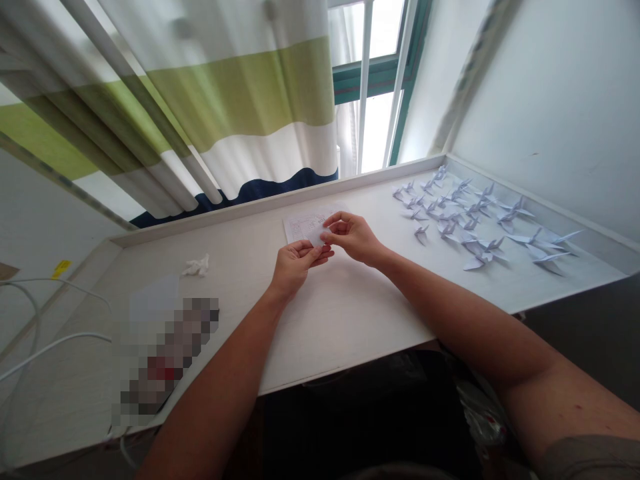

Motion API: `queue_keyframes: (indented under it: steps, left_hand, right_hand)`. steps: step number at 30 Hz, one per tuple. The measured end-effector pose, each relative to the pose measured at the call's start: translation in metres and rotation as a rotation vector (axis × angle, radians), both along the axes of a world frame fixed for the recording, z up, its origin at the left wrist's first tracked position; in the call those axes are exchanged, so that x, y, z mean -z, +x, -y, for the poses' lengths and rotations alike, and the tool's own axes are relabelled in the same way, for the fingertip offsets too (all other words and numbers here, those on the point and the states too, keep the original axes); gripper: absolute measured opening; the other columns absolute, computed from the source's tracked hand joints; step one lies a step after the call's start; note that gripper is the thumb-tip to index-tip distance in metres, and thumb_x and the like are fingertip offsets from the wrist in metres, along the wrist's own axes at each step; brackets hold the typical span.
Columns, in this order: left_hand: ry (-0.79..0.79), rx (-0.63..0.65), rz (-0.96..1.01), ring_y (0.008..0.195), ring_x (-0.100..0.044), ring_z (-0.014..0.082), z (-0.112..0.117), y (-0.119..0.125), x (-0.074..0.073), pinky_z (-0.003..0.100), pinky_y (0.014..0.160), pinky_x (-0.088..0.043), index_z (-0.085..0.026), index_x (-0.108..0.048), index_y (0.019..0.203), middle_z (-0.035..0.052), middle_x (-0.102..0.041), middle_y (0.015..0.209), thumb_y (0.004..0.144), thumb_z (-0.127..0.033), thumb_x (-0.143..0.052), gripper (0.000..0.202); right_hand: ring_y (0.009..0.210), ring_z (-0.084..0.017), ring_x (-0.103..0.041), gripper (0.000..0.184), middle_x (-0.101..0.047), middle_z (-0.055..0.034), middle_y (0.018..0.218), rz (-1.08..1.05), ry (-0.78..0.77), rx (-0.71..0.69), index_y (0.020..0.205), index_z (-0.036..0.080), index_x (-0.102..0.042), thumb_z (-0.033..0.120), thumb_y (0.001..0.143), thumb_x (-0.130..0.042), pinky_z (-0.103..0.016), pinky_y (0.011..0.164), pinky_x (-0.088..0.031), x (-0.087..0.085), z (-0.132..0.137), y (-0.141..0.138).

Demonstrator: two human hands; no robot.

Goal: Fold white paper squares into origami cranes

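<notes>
A small piece of white paper (315, 235) is held above the middle of the desk, between both of my hands. My left hand (296, 265) pinches its lower edge with thumb and fingers. From the right, my right hand (353, 238) grips the upper right part between thumb and curled fingers. Its exact folded shape is partly hidden by my fingers. Just behind lies a printed sheet (294, 228), flat on the desk. Many folded paper cranes (450, 212) stand in a group on the right side of the desk.
The white desk (240, 267) has a raised rim at the back. On its left are a crumpled tissue (197, 265), a pale sheet (154, 298), a blurred-out object (170, 360) and white cables (55, 343). A striped curtain (240, 100) and a barred window (375, 87) are behind.
</notes>
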State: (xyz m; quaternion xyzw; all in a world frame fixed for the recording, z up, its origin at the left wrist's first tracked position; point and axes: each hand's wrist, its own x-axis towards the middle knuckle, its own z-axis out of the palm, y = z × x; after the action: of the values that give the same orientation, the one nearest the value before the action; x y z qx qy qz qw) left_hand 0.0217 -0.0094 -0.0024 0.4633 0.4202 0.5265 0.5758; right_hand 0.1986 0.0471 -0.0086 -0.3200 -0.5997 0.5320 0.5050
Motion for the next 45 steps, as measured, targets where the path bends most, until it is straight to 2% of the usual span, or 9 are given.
queue_keyframes:
  steps: [3, 7, 11, 21, 26, 31, 36, 41, 45]
  left_hand:
    - [0.0, -0.007, 0.025, 0.101, -0.083, 0.0295, -0.002, -0.001, 0.001, 0.047, 0.106, -0.061, -0.011, -0.076, 0.094, 0.0132, -0.084, 0.096, 0.072, -0.036, -0.099, 0.041]
    - [-0.007, 0.016, 0.046, 0.104, -0.082, 0.0294, -0.004, -0.002, 0.003, 0.048, 0.109, -0.059, -0.011, -0.076, 0.098, 0.0136, -0.085, 0.098, 0.072, -0.037, -0.1, 0.043]
    - [-0.01, 0.042, 0.02, 0.098, -0.083, 0.0284, -0.002, -0.002, 0.003, 0.048, 0.107, -0.06, -0.01, -0.078, 0.097, 0.013, -0.084, 0.094, 0.072, -0.036, -0.099, 0.042]
    - [-0.001, 0.022, -0.025, 0.095, -0.083, 0.0291, 0.0, 0.0, 0.003, 0.046, 0.099, -0.063, -0.011, -0.079, 0.097, 0.0134, -0.084, 0.094, 0.072, -0.044, -0.099, 0.046]
    - [-0.013, 0.043, 0.007, 0.095, -0.083, 0.0284, -0.003, -0.003, 0.003, 0.046, 0.102, -0.062, -0.011, -0.079, 0.1, 0.0133, -0.084, 0.096, 0.069, -0.041, -0.101, 0.049]
    - [-0.061, 0.077, -0.012, 0.094, -0.083, 0.0277, -0.002, -0.005, 0.001, 0.048, 0.103, -0.061, -0.012, -0.079, 0.098, 0.0134, -0.084, 0.098, 0.072, -0.039, -0.099, 0.043]
    - [-0.022, 0.131, -0.141, 0.086, -0.081, 0.0281, 0.0, -0.005, 0.003, 0.046, 0.092, -0.063, -0.013, -0.078, 0.09, 0.0142, -0.082, 0.087, 0.081, -0.054, -0.09, 0.044]
    - [0.035, 0.111, -0.252, 0.08, -0.08, 0.0256, 0.0, -0.007, 0.001, 0.035, 0.074, -0.06, -0.016, -0.074, 0.08, 0.0094, -0.079, 0.076, 0.085, -0.048, -0.087, 0.034]
    - [0.047, 0.075, -0.245, 0.082, -0.08, 0.0258, -0.001, -0.007, -0.001, 0.035, 0.074, -0.059, -0.016, -0.072, 0.079, 0.0093, -0.078, 0.08, 0.085, -0.049, -0.086, 0.036]
  right_hand:
    - [0.071, -0.019, -0.072, 0.055, -0.074, 0.0017, 0.074, -0.029, -0.047, -0.036, 0.106, 0.02, -0.067, 0.049, 0.069, -0.096, -0.031, 0.066, -0.056, -0.002, 0.001, 0.0]
    - [0.072, -0.018, -0.069, 0.047, -0.075, -0.0028, 0.075, 0.073, -0.041, -0.084, 0.081, 0.017, -0.072, 0.057, 0.07, -0.093, -0.03, 0.068, -0.054, -0.003, 0.002, 0.001]
    - [0.064, -0.015, -0.061, 0.045, -0.069, -0.0003, 0.066, 0.15, -0.015, -0.046, 0.07, 0.017, -0.071, 0.055, 0.068, -0.094, -0.028, 0.06, -0.047, -0.003, 0.001, 0.002]
    - [0.062, -0.014, -0.061, 0.045, -0.069, -0.0014, 0.064, 0.135, -0.051, -0.062, 0.066, 0.017, -0.07, 0.054, 0.067, -0.095, -0.027, 0.059, -0.046, -0.003, 0.002, 0.003]
    - [0.068, -0.016, -0.064, 0.047, -0.074, -0.0039, 0.071, 0.116, -0.013, -0.123, 0.072, 0.016, -0.075, 0.061, 0.077, -0.087, -0.029, 0.064, -0.049, -0.005, 0.004, 0.004]
    - [0.065, -0.017, -0.062, 0.05, -0.073, -0.0047, 0.068, 0.135, 0.031, -0.083, 0.068, 0.017, -0.075, 0.064, 0.073, -0.088, -0.03, 0.061, -0.046, -0.007, 0.006, 0.004]
    - [0.066, -0.015, -0.059, 0.05, -0.069, -0.0021, 0.067, 0.125, 0.046, -0.031, 0.069, 0.017, -0.073, 0.065, 0.075, -0.086, -0.029, 0.063, -0.045, -0.006, 0.005, 0.004]
    - [0.068, -0.015, -0.061, 0.05, -0.069, -0.0024, 0.068, 0.139, 0.02, -0.097, 0.071, 0.017, -0.073, 0.065, 0.075, -0.087, -0.03, 0.065, -0.047, -0.007, 0.001, 0.007]
    - [0.064, -0.016, -0.06, 0.052, -0.068, -0.0025, 0.064, 0.115, 0.015, -0.05, 0.068, 0.017, -0.073, 0.065, 0.066, -0.093, -0.03, 0.061, -0.046, -0.011, 0.001, 0.007]
